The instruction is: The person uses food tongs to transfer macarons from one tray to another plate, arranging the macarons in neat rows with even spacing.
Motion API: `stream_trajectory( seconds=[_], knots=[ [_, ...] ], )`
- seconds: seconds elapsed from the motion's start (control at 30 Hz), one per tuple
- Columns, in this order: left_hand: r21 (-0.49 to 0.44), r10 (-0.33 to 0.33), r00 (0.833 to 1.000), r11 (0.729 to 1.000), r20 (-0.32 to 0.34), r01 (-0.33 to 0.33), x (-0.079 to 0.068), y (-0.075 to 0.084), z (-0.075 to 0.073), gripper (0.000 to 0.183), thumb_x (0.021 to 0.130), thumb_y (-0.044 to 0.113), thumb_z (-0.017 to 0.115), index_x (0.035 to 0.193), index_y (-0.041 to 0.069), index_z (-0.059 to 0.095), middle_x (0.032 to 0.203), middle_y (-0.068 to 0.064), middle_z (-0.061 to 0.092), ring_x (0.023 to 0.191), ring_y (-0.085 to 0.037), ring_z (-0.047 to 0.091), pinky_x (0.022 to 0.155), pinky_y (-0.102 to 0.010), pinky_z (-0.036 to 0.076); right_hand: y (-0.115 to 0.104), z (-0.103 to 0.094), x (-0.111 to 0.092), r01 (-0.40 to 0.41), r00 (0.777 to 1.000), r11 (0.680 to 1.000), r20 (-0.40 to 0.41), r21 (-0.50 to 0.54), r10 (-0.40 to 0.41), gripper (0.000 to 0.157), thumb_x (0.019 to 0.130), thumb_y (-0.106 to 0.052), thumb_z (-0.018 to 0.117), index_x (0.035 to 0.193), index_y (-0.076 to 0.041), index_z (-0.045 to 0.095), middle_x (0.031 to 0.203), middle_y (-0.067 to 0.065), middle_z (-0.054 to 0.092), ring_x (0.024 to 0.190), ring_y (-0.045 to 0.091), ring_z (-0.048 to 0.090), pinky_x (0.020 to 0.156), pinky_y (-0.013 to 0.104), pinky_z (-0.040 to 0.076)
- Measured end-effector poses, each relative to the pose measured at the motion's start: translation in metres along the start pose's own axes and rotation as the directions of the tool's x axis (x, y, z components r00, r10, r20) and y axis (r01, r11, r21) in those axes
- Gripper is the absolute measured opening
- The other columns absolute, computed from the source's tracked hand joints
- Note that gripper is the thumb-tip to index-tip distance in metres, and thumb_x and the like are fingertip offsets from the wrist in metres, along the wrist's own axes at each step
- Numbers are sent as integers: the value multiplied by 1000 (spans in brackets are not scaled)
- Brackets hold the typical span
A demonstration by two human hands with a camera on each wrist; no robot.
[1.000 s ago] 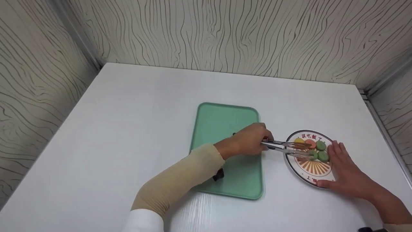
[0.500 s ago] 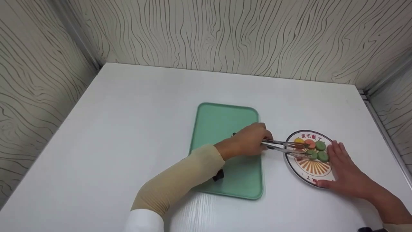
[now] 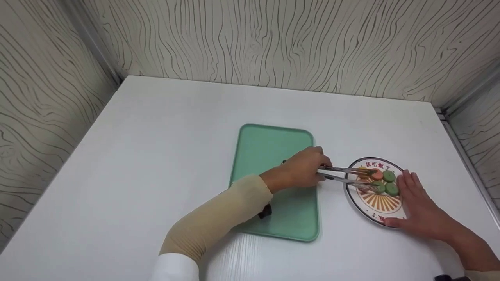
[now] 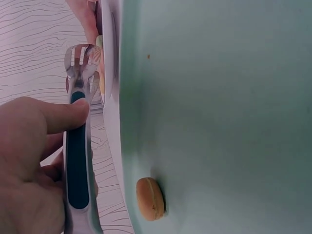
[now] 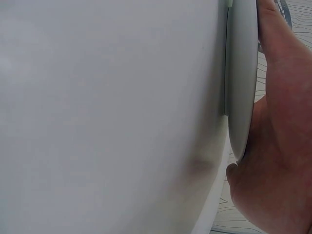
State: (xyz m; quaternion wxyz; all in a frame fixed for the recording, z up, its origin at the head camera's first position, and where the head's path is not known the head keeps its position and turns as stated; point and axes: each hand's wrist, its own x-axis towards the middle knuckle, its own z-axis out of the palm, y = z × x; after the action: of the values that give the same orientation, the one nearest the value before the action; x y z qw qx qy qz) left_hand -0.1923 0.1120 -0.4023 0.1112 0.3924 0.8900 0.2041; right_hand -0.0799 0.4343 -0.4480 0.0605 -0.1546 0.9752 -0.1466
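Observation:
My left hand grips a pair of metal tongs with dark grip inlays, its thumb on the near inlay. The tongs' two arms stand apart over a patterned plate. Their slotted ends overlap macarons there: an orange macaron, a yellow one mostly covered, and several green ones, including a green macaron at the right. Whether the ends touch any of them is hard to tell. My right hand lies along the plate's right rim, fingers straight and thumb spread toward the near rim.
A green tray lies beneath my left forearm. On it sits an orange-brown macaron, seen in the left wrist view and hidden in the head view. The white table is bounded by wood-grain panels.
The tongs' arms have spread slightly; the far one has shifted away from me and now covers the yellow macaron more. Both hands stay nearly where they were, as does the plate.

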Motion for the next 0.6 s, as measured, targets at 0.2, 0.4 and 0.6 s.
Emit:
stream_trajectory(
  seconds=[0.2, 0.4, 0.6],
  knots=[
    [-54, 14, 999, 998, -48, -16, -1, -3, -9, 28, 84, 19, 69, 112, 18, 68, 95, 7, 55, 85, -6, 45, 71, -17, 40, 0, -1, 1, -31, 999, 1000, 19, 6, 31, 121, 73, -49, 75, 146, 8, -3, 153, 23, -13, 138, 29, -23, 94, 12, -17],
    [-73, 10, 998, 997, -69, -15, -4, -7, -19, 29, 85, 20, 69, 114, 16, 67, 99, 5, 57, 86, -6, 46, 73, -18, 41, 2, 0, 1, -18, 1000, 1000, 9, -25, 19, 121, 73, -51, 74, 146, 7, -3, 153, 22, -14, 138, 30, -22, 93, 11, -17],
    [-102, 18, 996, 994, -85, -26, -9, -14, -27, 30, 85, 21, 68, 114, 15, 66, 99, 4, 57, 87, -6, 46, 74, -18, 41, 2, 0, 0, -18, 1000, 1000, 9, -8, 18, 120, 73, -49, 75, 146, 7, -3, 153, 22, -14, 138, 30, -23, 94, 12, -16]
  ],
)
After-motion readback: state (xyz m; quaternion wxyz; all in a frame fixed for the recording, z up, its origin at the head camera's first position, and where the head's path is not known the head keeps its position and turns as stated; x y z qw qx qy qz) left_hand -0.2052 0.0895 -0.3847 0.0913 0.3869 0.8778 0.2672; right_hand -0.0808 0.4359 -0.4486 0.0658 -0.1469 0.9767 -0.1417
